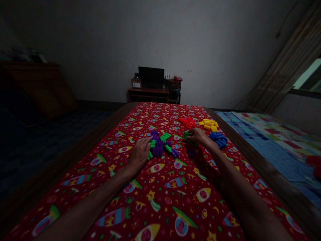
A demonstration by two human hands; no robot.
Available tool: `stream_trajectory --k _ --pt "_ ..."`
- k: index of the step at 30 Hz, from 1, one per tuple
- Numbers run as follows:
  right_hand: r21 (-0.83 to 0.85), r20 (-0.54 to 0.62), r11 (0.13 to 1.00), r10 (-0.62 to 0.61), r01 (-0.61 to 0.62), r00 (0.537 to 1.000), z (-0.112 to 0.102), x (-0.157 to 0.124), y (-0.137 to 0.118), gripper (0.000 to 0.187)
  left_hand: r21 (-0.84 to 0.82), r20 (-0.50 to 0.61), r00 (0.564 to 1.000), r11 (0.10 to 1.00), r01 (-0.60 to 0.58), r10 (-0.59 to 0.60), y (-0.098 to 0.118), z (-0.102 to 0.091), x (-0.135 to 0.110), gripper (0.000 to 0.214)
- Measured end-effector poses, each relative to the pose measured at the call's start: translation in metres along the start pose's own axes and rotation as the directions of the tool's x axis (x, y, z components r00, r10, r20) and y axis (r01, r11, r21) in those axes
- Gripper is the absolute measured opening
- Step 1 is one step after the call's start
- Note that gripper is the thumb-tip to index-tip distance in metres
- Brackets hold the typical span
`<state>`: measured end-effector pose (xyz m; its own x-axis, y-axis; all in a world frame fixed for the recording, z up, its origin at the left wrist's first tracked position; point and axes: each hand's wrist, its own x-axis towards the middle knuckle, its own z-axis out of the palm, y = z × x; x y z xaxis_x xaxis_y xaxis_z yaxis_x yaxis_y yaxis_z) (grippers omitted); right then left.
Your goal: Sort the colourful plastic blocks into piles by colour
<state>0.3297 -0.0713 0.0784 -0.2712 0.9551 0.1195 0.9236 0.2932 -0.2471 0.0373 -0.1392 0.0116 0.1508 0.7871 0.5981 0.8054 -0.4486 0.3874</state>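
Note:
A mixed pile of purple toy blocks [157, 149] and green toy blocks [165, 137] lies on a red, rocket-patterned cloth [160, 207]. My left hand [140, 152] rests along the left side of this pile, fingers stretched out and touching its edge. To the right of the pile, my right hand [198, 136] pinches a green toy block [186, 135] just over the cloth. A dim purple block [192, 153] lies in the shadow below it. Past the right hand are groups of red blocks [188, 122], yellow blocks [209, 125] and blue blocks [218, 139].
The cloth covers a long table with dark wooden edges [250, 157]. A bed with a checked cover [265, 134] stands on the right. At the far wall is a desk [147, 90] with a monitor [151, 77]. A wooden cabinet [42, 87] stands at left.

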Motion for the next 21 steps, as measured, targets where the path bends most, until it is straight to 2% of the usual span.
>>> stream_trajectory --k 4,7,9,11,14,16,18,21 --pt "-0.132 -0.036 0.986 0.094 -0.098 0.995 -0.007 -0.006 0.009 0.027 0.009 0.027 1.000 1.000 0.008 -0.009 0.002 0.000 -0.002 0.034" --pt "-0.130 -0.125 0.987 0.081 -0.097 0.989 -0.009 -0.010 0.000 0.027 -0.027 -0.004 1.000 0.999 0.024 -0.024 0.004 -0.001 -0.001 0.035" --pt "-0.068 -0.184 0.998 -0.017 0.005 0.983 -0.008 -0.012 -0.015 0.025 -0.067 -0.024 0.999 0.997 0.033 -0.034 0.006 -0.004 0.001 0.034" --pt "0.056 -0.202 0.981 -0.170 0.184 0.965 -0.004 -0.016 -0.035 0.025 -0.110 -0.046 0.998 0.993 0.040 -0.045 0.009 -0.007 0.002 0.032" --pt "0.246 -0.239 0.846 -0.421 0.474 0.875 0.009 -0.027 -0.069 0.027 -0.176 -0.058 0.996 0.983 0.055 -0.066 0.016 -0.011 0.000 0.034" --pt "0.274 -0.242 0.758 -0.541 0.591 0.806 0.019 -0.034 -0.088 0.029 -0.231 -0.033 0.997 0.971 0.060 -0.070 0.022 -0.012 -0.003 0.038" --pt "0.235 -0.186 0.759 -0.578 0.608 0.794 0.026 -0.038 -0.099 0.025 -0.280 0.005 0.998 0.958 0.057 -0.058 0.028 -0.012 -0.006 0.042" --pt "0.171 -0.156 0.839 -0.495 0.517 0.855 0.020 -0.036 -0.093 0.021 -0.281 0.032 0.999 0.960 0.013 -0.004 0.028 -0.015 -0.003 0.044"
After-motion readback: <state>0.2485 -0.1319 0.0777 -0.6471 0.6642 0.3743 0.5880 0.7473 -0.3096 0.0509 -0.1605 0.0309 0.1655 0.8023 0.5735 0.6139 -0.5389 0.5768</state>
